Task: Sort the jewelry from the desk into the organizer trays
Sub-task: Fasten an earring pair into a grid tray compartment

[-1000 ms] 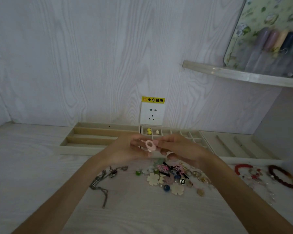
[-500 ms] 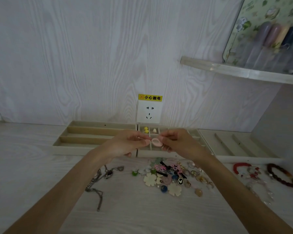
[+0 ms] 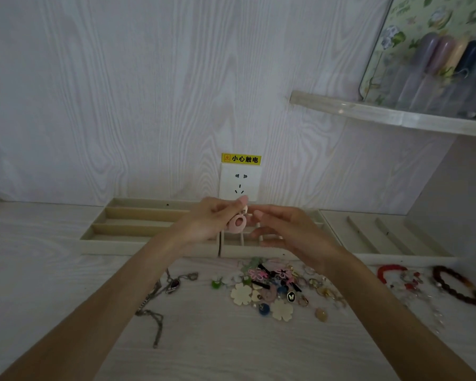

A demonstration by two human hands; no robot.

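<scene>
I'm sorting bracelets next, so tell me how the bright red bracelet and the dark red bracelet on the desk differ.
The bright red bracelet is vivid and lies nearer the jewelry pile; the dark red bracelet is deep maroon and lies further right, near the desk's edge. The bright one's loop looks smaller and is partly overlapped by clear beads; the dark one's loop is fully visible. Both lie flat on the desk, untouched, in front of the right tray.

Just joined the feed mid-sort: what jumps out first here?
The left hand pinches a pink ring-shaped earring over the middle tray, with the right hand open beside it. Below, a bright pile of charms lies on the desk, with bead bracelets far right.
</scene>
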